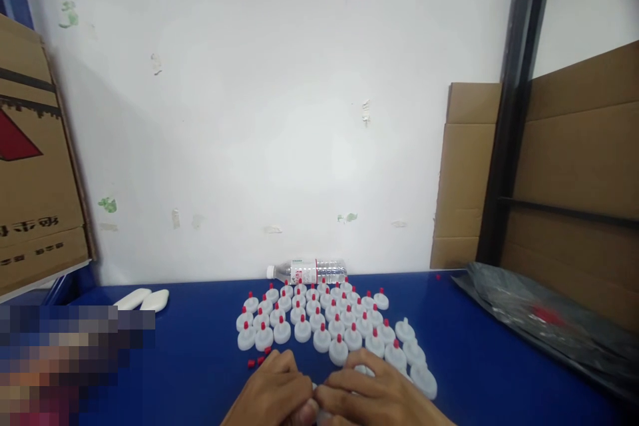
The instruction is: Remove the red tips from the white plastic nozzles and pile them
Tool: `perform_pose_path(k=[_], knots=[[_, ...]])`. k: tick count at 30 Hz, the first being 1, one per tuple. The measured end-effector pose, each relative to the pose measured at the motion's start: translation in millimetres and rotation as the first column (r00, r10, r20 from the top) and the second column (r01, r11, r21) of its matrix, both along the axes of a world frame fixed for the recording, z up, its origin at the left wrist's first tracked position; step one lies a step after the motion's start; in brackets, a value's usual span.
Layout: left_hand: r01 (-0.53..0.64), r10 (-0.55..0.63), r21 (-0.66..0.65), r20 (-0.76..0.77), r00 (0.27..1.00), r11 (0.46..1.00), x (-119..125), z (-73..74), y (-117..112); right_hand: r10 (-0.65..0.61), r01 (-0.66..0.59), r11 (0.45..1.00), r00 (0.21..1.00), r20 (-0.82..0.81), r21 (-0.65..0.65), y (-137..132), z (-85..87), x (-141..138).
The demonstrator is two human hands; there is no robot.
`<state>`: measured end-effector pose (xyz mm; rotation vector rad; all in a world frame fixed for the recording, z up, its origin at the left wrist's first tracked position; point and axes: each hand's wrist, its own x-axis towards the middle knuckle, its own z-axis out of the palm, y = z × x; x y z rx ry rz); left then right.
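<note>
My left hand [279,389] and my right hand [374,389] meet at the bottom middle, fingers curled and fingertips pressed together. Between them a bit of a white nozzle cap [323,415] shows; most of it is hidden by the fingers. Several white nozzle caps with red tips [302,329] stand upright in rows just beyond the hands. Beside my left hand lie a few small loose red tip caps [251,364]. To the right of my right hand are white nozzle caps without red tips [423,381].
A clear plastic bottle [319,271] lies along the wall behind the rows. Two white oval pieces [154,300] rest on the blue table [190,353] at left. Cardboard boxes [40,166] stand at both sides, and a dark plastic bag [544,319] lies at right.
</note>
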<state>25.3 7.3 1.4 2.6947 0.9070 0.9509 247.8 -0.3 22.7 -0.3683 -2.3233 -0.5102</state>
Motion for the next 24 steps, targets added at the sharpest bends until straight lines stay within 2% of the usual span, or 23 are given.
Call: perform_pose_path(k=[5,8,9,11,12,14,16,20,24], knots=[[-0.051,0.056,-0.123,0.037,0.998,0.991,3,7.0,-8,-0.021,0.022,0.994,1.0,-0.016,0.106,-8,8.2,-6],[-0.118,0.145,-0.267,0.084,0.986,0.957,-2,18.9,-15,-0.045,0.053,0.987,0.998,-0.054,0.15,-5,12.5,8],[-0.144,0.183,-0.303,0.103,0.978,0.942,-6,23.4,-16,-0.074,0.082,0.988,0.995,-0.065,0.127,-1,15.3,18],[-0.207,0.261,-0.308,0.143,0.955,0.929,-14,32.0,-14,-0.229,0.228,0.973,0.972,-0.049,-0.024,9,22.8,43],[-0.232,0.282,-0.275,0.157,0.946,0.933,-18,35.5,-12,-0.333,0.322,0.938,0.939,-0.082,-0.127,15,26.9,57],[-0.274,0.305,-0.2,0.148,0.941,0.941,-23,40.3,-5,-0.521,0.457,0.83,0.84,-0.153,-0.32,28,33.0,80],[-0.299,0.313,-0.145,0.083,0.946,0.943,-26,41.6,2,-0.632,0.526,0.728,0.764,-0.131,-0.44,40,33.7,96],[-0.312,0.311,-0.11,-0.025,0.95,0.944,-27,37.5,10,-0.694,0.605,0.616,0.72,0.017,-0.506,54,19.8,104],[-0.301,0.296,-0.11,-0.057,0.953,0.947,-28,32.0,13,-0.724,0.636,0.467,0.674,0.147,-0.614,53,9.8,100]])
